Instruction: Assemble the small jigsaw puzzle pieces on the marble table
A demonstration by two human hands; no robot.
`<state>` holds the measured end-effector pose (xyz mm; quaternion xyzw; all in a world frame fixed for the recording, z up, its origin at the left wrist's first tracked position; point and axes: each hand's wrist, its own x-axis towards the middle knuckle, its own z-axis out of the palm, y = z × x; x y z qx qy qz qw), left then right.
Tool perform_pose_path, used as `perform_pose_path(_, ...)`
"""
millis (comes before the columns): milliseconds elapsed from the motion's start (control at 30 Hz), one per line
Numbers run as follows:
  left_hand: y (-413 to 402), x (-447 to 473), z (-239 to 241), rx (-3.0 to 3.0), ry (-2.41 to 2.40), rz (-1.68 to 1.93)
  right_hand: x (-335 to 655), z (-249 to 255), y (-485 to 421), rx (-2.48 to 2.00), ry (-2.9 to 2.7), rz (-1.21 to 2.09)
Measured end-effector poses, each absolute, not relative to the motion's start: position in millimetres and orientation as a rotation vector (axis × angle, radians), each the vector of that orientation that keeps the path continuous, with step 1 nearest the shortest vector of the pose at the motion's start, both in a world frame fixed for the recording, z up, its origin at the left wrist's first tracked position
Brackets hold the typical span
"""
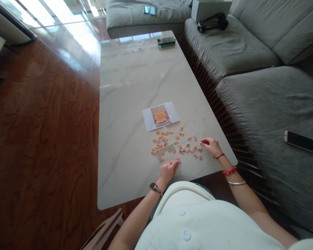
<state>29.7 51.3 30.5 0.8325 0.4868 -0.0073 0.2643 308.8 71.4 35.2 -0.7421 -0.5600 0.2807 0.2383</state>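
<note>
Loose jigsaw puzzle pieces [187, 150] in orange and pink lie scattered over the near part of the table. Among them is a joined puzzle section [166, 150], shaped like a corner with two edges. My left hand [168, 171] is closed, its thumb and finger pinching a pinkish-purple puzzle piece [178, 160] just right of that section. At the right side of the scatter, my right hand [210, 146] pinches a small puzzle piece [201, 143] at its fingertips. Beyond the pieces lies a creased paper sheet [174, 111] with a printed picture of a yellow-orange figure [160, 116].
The pale marble-patterned table [122, 139] has a dark phone-like device [166, 41] at its far end. A grey sofa [276, 100] runs along the right, with a phone [302, 142], headphones [213, 23] and a white box [211, 9] on it. Wooden floor [47, 139] lies left.
</note>
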Motion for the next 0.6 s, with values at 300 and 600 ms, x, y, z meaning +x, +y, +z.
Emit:
perform_pose_path(300,59,38,45,1.776,1.339,0.314,279,34,70,-1.953,-1.851,0.694)
perform_pose_path(600,90,29,66,0.866,1.135,0.583,250,58,72,-1.756,-1.293,1.212)
